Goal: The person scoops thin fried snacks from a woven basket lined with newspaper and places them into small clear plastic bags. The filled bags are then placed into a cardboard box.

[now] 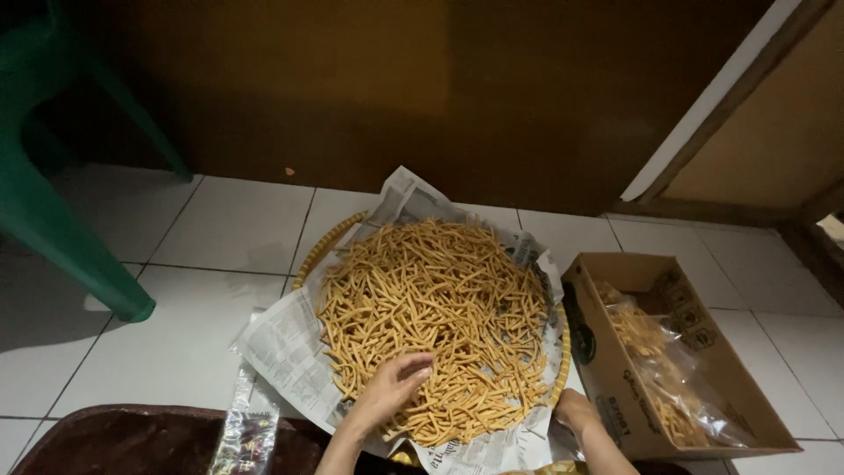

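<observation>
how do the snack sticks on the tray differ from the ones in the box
The sticks on the round tray lie loose in a wide heap on newspaper; the sticks in the cardboard box are sealed in clear bags. The left hand touches only the tray heap. Both look like the same golden sticks.

Open brown cardboard box right of tray, clear snack bags inside; clear bag bottom left.

1. I have one view only, from the head camera, looking steeply down and forward at the white tiled floor.
2. It sits close: the round woven tray of fried yellow sticks fills the centre.
3. The brown wall runs along 12 o'clock, and the open brown cardboard box lies at 3 o'clock.
</observation>
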